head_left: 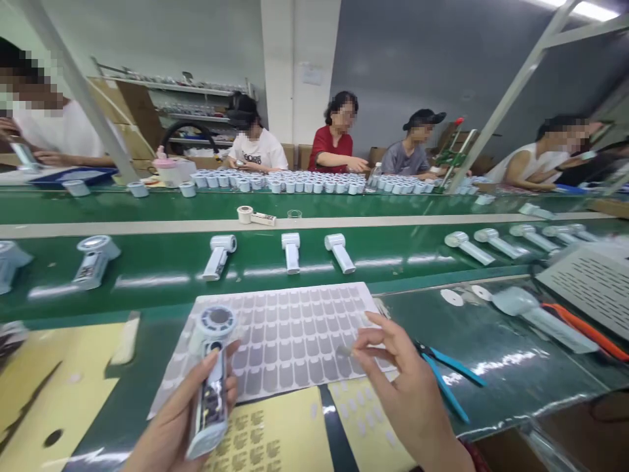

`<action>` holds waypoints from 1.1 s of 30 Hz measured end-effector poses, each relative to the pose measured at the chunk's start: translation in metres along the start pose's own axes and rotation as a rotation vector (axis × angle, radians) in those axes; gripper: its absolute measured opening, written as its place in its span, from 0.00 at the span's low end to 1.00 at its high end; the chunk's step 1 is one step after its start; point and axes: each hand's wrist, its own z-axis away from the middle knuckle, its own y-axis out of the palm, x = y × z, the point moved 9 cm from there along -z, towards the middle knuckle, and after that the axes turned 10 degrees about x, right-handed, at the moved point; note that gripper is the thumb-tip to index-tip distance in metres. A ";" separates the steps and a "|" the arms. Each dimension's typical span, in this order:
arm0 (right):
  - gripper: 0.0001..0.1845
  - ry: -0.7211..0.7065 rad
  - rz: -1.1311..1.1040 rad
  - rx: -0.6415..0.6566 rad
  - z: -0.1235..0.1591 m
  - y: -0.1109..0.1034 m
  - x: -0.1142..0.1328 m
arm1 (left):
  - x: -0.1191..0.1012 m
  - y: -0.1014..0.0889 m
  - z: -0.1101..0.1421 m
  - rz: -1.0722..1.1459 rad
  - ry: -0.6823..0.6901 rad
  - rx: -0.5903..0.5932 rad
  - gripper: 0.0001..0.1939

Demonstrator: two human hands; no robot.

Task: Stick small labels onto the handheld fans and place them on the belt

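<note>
My left hand is wrapped round a light blue handheld fan. The fan's round head points up, and its handle has a dark, shiny front. Thumb and index finger of my right hand pinch a small greyish translucent sticker just above a white sheet. Rows of grey rounded stickers cover that sheet. Below it lie a yellow sheet with dark printing and a second yellow sheet with small pale stickers.
Blue-handled pliers lie right of my right hand. Beyond the workbench, a green conveyor carries several fan bodies. A pale blue fan body sits at right. Several co-workers sit opposite, behind many small white-blue cups.
</note>
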 end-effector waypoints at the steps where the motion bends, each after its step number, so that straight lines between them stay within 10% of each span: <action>1: 0.21 0.029 -0.147 0.096 0.001 0.019 0.013 | 0.006 0.008 0.004 0.051 -0.038 -0.006 0.11; 9: 0.28 0.320 -0.647 0.512 0.011 0.118 0.074 | 0.023 0.026 0.013 0.254 -0.112 -0.026 0.03; 33: 0.31 0.326 -0.656 0.467 0.005 0.131 0.081 | 0.020 0.022 0.015 0.277 -0.091 -0.037 0.10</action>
